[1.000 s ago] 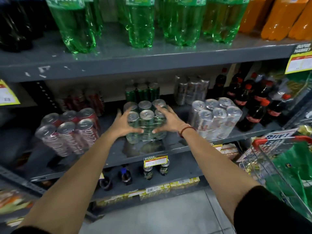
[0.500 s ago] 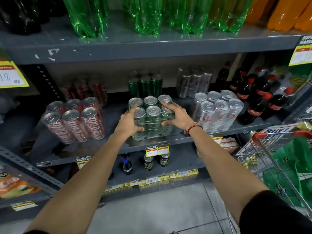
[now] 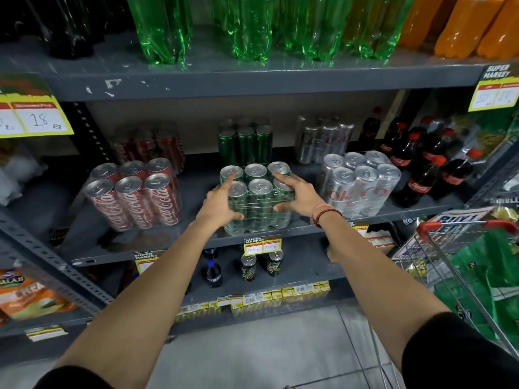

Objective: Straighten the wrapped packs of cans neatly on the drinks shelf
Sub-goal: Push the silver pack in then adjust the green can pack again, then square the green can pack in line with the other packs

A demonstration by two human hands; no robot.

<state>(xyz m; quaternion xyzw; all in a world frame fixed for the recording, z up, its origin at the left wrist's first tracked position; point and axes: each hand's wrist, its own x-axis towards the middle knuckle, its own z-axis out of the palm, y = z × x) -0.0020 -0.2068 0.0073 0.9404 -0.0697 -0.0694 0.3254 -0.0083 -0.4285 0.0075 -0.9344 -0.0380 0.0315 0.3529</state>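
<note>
A wrapped pack of green cans stands at the front of the grey drinks shelf, in the middle. My left hand grips its left side, with the index finger on a can top. My right hand grips its right side, with a cord bracelet on that wrist. To the left lies a wrapped pack of red cola cans, tilted back. To the right stands a wrapped pack of silver cans. Behind them, near the shelf's back, are more red, green and silver packs.
Small cola bottles fill the shelf's right end. Large green bottles and orange bottles stand on the shelf above. Single cans and a small bottle sit on the lower shelf. A wire trolley with green bags stands at right.
Both hands stayed on the green pack, which has shifted slightly back and squared up on the shelf. The camera has tilted down a little.
</note>
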